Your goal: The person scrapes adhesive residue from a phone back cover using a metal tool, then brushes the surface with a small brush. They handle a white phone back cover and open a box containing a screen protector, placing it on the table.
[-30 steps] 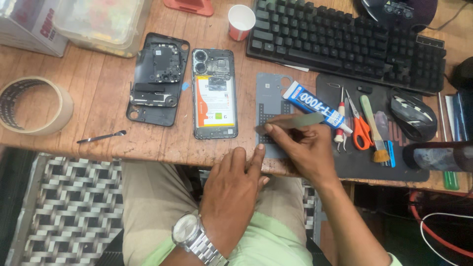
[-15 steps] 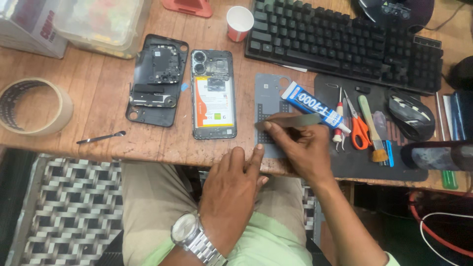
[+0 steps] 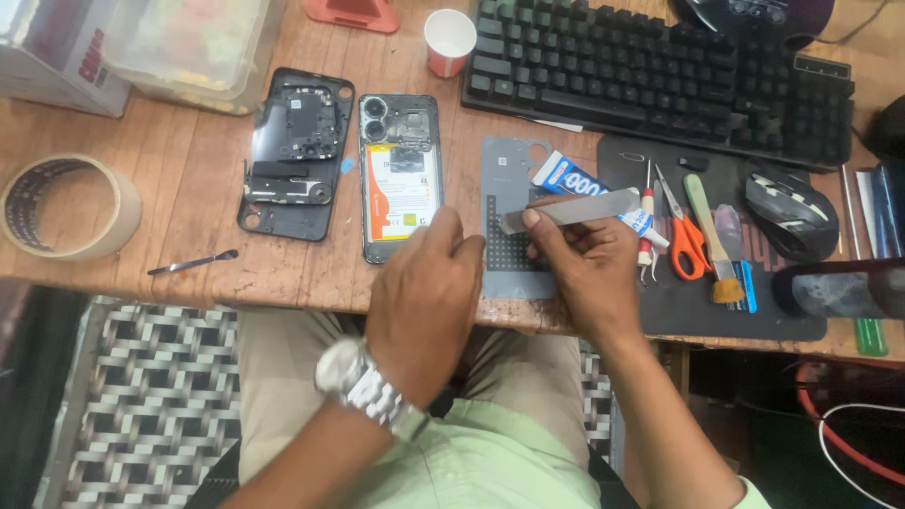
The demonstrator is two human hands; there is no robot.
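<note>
Wooden desk [image 3: 189,188] — keyboard [image 3: 660,75], scissors [image 3: 686,236]

- The left hand [image 3: 426,300] hides the lower right corner of the open phone [image 3: 401,175].
- The right hand [image 3: 586,267] covers part of the grey panel [image 3: 504,165].
- The keyboard [image 3: 660,75] and plastic box [image 3: 189,42] are cut by the top edge.
- A dark cylinder [image 3: 839,287] at the right edge is blurred.

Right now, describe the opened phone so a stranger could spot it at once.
Start at the black keyboard along the desk's far edge. Below its left end, beside the left hand, lies the opened phone. Unlike the dark back cover left of it, it shows a white-and-orange battery.
</note>
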